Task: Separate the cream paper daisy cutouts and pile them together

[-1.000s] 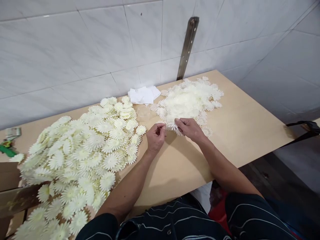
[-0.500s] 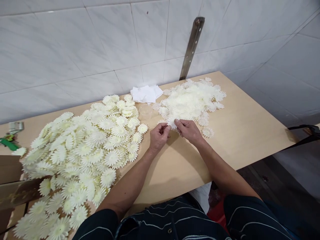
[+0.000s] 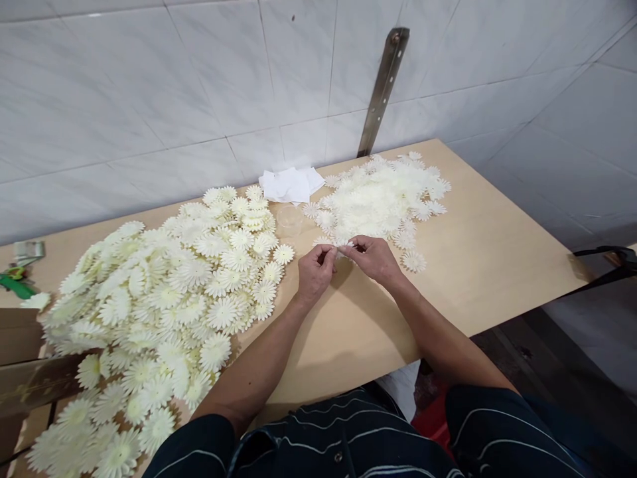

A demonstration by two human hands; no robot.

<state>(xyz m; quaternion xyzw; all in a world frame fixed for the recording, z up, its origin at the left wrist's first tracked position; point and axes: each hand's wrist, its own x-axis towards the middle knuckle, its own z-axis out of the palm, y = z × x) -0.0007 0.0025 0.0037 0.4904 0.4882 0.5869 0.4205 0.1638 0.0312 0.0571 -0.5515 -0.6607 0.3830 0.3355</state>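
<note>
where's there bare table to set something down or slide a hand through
Bare table right of the smaller flower pile, and between the forearms. Crowded: left, under the larger pile, and back middle around the papers.

Backed by a pale, grey-veined tiled wall [image 3: 149,99], turning a corner at right. Fitted with a tilted, perforated metal bar [image 3: 381,93] near the far edge of a smooth, light-brown counter [image 3: 497,252]. Darkens to a dim floor [image 3: 522,355] at near right. Lit coolly and diffusely.
</note>
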